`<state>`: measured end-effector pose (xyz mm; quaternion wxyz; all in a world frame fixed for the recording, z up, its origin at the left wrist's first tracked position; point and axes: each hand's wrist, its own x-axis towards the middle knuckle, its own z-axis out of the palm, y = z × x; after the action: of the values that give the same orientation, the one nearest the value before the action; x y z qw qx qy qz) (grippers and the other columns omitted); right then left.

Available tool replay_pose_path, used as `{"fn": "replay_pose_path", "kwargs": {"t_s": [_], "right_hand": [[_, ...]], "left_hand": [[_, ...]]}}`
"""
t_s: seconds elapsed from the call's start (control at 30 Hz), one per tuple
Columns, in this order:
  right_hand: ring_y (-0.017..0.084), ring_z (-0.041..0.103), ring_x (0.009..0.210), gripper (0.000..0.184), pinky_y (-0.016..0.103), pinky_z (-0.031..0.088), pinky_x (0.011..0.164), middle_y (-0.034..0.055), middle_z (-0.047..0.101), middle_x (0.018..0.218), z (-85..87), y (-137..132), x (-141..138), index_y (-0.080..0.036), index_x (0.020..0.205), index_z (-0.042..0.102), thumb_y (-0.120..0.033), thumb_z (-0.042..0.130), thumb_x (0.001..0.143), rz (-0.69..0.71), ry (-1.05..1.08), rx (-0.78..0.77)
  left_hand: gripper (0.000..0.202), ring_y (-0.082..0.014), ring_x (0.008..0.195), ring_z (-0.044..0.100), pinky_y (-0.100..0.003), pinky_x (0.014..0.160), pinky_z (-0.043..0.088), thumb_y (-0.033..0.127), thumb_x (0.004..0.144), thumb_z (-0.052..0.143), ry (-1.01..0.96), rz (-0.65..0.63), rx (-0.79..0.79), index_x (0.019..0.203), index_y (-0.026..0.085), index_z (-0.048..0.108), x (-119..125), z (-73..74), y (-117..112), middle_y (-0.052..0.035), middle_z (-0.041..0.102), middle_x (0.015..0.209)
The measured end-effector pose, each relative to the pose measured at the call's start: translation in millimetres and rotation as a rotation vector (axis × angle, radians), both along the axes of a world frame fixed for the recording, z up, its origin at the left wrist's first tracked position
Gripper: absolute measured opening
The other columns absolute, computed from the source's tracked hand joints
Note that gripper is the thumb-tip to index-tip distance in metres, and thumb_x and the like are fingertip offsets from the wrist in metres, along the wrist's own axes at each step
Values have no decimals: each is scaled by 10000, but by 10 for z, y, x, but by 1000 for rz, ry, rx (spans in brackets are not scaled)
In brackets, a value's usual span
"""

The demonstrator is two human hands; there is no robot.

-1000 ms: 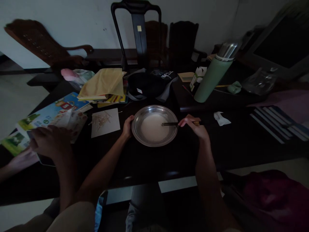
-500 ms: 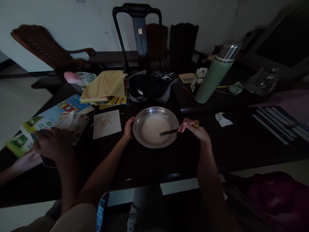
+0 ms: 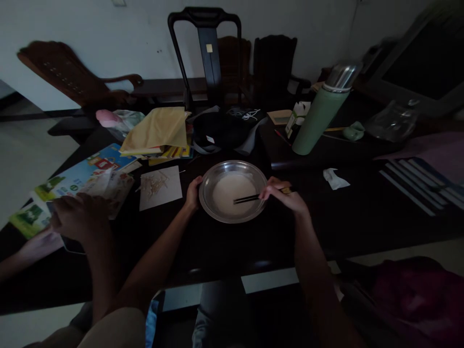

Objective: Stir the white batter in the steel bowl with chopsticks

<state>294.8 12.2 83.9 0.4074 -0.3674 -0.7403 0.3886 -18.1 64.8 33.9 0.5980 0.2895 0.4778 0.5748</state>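
The step in hand looks like stirring: the right hand (image 3: 281,193) works a pair of dark chopsticks (image 3: 250,198) in the pale contents (image 3: 226,188) of a steel bowl (image 3: 232,168). The bowl sits on the dark tabletop (image 3: 232,241), straight in front of the person, and the left hand (image 3: 193,194) holds it at its left edge. How its fingers lie beneath the rim cannot be told.

Judging from this pose, a further stroke calls for a steady hold on the rim and a light turn of the right wrist, with the tips kept clear of the wall so that nothing slops over.

The chopsticks' long axis runs across the person's view, roughly along the near edge of the tabletop. Their thin tips point left and slightly back towards the person, ending near the middle of the bowl; the thicker ends pass rightward through the right hand, which is closed around them above the bowl's right rim. The two sticks lie close together, almost parallel. How deep the tips reach is too dim to tell.

Left of the bowl, small pale sticks (image 3: 154,183) lie on a white sheet (image 3: 173,195); well to its right is a crumpled tissue (image 3: 335,180)
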Motion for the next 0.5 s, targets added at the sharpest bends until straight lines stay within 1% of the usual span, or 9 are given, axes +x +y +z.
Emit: {"fn": "replay_pose_path", "kwargs": {"t_s": [0.03,0.07,0.13,0.23,0.27,0.3,0.37,0.43,0.5], "right_hand": [[219,661,869,457,407,470,876,15,790,831,-14,23,-72,-286,717,751,-584,502,957,26,-24,18],[219,661,886,441,412,463,898,12,799,880,-31,49,-126,-290,751,762,-589,508,952,15,-38,39],[221,660,891,426,421,457,908,9,802,919,-59,89,-138,-294,771,767,-602,525,938,-72,-41,69],[223,654,859,446,419,463,873,8,789,831,-55,74,55,-289,690,744,-601,537,931,-249,23,50],[220,656,847,461,420,464,876,8,778,792,-43,52,126,-284,662,733,-589,529,941,-260,45,17],[217,658,829,475,419,468,875,9,766,757,-29,30,174,-280,641,724,-583,523,947,-237,62,-11],[214,662,814,498,417,479,876,12,756,732,-12,1,170,-274,625,716,-589,510,950,-129,63,-56],[215,665,842,498,414,485,888,15,773,781,-22,11,53,-275,652,727,-615,505,941,-13,24,-66],[218,665,900,486,418,479,917,10,793,869,-52,51,-72,-283,706,746,-633,498,936,19,-21,-44]], "left_hand": [[222,-86,476,372,-219,469,317,265,663,624,3,1,4,558,193,442,0,1,0,50,415,531],[233,-84,472,366,-217,466,311,264,666,626,7,3,10,556,194,433,0,1,1,51,405,529],[249,-82,470,365,-214,466,311,267,678,630,12,4,21,557,194,426,-1,-4,3,53,397,531],[247,-84,477,376,-212,471,322,265,683,629,3,1,24,559,194,427,-3,-15,5,50,407,535],[246,-85,478,379,-213,472,325,264,683,629,3,-2,25,559,194,429,-5,-20,6,49,409,535],[248,-86,476,380,-215,472,326,264,684,630,5,-5,25,559,194,428,-8,-24,7,49,408,534],[254,-87,472,383,-217,473,330,271,691,632,11,-11,30,558,195,429,-14,-32,9,49,405,530],[258,-87,471,387,-219,474,333,277,701,631,11,-17,33,557,195,433,-18,-35,9,47,407,531],[268,-85,467,383,-219,470,329,279,709,632,5,-15,29,555,195,429,-20,-32,8,48,402,531]]}}
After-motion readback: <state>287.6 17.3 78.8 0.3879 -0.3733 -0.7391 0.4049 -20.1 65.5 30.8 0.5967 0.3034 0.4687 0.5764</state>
